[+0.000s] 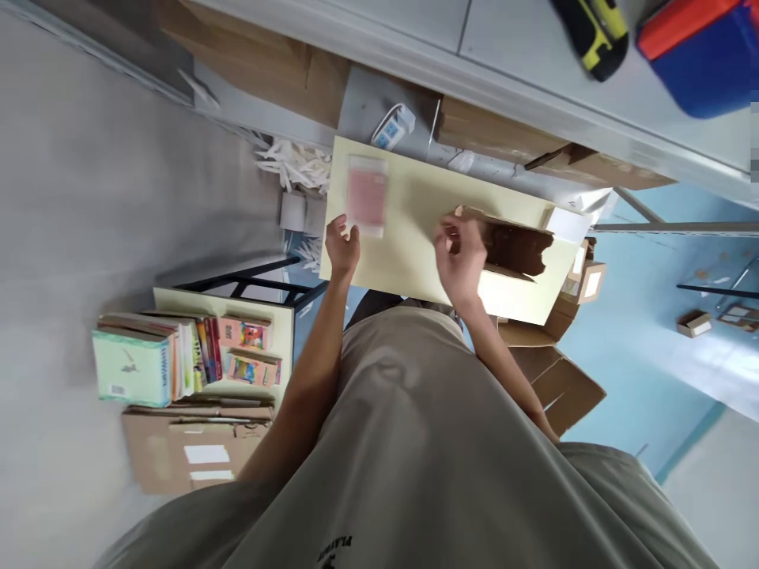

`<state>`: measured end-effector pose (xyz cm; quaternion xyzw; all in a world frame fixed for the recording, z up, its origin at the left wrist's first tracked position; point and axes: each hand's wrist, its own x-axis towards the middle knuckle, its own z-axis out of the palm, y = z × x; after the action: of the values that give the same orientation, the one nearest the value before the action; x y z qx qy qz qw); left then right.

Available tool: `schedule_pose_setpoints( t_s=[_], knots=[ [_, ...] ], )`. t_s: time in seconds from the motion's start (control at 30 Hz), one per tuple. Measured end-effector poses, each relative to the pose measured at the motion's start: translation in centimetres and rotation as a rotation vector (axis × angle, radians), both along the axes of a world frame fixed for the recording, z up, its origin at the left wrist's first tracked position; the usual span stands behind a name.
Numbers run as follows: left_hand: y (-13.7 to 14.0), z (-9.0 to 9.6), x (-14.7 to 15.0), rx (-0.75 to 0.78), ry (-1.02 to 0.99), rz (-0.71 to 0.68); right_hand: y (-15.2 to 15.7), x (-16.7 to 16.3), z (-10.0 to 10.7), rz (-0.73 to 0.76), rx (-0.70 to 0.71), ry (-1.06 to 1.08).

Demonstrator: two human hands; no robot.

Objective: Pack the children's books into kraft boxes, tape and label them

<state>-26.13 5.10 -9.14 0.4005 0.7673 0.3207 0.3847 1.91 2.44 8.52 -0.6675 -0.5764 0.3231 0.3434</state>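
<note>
A pink rectangular packet (366, 194) with pale ends lies near the left end of a pale yellow board (409, 253). Right at its lower left corner is my left hand (344, 246), thumb and curled fingers apart, with nothing visible between them. My right hand (462, 261) is over the board, at the left end of an open, ragged-edged brown cardboard box (515, 246). Motion smears its bent fingers, so whether they grip the box's edge or anything else does not show. The inside of the box looks dark.
A white power strip (392, 126) sits behind the board, and shredded paper (296, 164) lies left of it. Books (134, 367) and small colourful boxes (246, 333) stand on a lower left shelf. A yellow-black cutter (596, 35) and a blue-red container (705, 55) are above.
</note>
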Motion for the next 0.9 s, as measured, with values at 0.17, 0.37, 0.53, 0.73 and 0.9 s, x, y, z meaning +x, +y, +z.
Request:
schedule_pose_setpoints(
  t_s=[0.17,0.37,0.53,0.73,0.9],
  knots=[
    [3.3,-3.9,-3.2,-0.029,0.025,-0.216,4.0,-9.4,-8.1,0.108,-0.268,0.110],
    [6.4,-7.0,-3.4,0.024,0.040,-0.424,9.9,-13.7,-15.0,-0.141,-0.633,-0.063],
    [6.8,-7.4,-3.1,-0.002,0.018,-0.459,11.4,-14.1,-15.7,-0.183,-0.690,-0.126],
    [7.6,-5.2,-2.7,-0.075,-0.166,-0.315,10.8,-15.5,-13.6,-0.126,-0.618,-0.138],
    [8.1,-2.2,-5.2,-0.146,-0.444,-0.184,8.7,-15.1,-9.7,0.007,-0.529,-0.060]
  ],
)
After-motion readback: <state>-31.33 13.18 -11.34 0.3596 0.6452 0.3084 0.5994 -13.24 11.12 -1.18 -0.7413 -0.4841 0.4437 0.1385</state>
